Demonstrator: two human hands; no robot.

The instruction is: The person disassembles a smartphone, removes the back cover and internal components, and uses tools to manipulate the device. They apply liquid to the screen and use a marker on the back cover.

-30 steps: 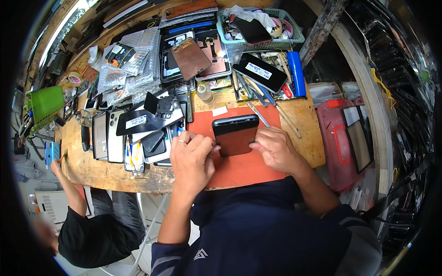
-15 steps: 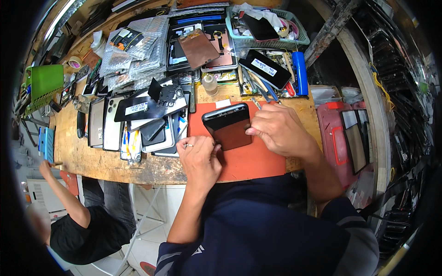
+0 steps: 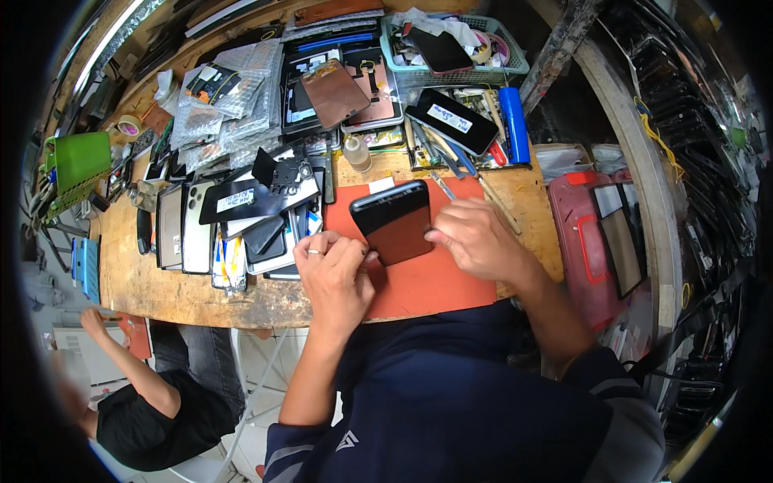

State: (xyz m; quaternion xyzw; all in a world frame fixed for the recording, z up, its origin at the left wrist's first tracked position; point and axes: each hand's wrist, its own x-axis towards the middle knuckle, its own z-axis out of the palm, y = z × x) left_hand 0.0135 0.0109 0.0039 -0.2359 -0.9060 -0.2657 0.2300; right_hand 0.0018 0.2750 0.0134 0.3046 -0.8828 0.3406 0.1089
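In a cluttered workshop, one worn wooden tabletop (image 3: 145,282) is running beneath everything, and one co-worker (image 3: 153,423) is sitting at its left. One red mat (image 3: 451,286) is covering its near edge; one pale-green basket (image 3: 491,78) is standing behind. Two hands, left hand (image 3: 334,278) and right hand (image 3: 479,241), are clamping their grip on one dark phone (image 3: 392,216), tilting over the mat. One small bottle (image 3: 357,153) is standing beyond.

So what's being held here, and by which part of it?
The dark phone, by its lower side edges, between the left hand and right hand.
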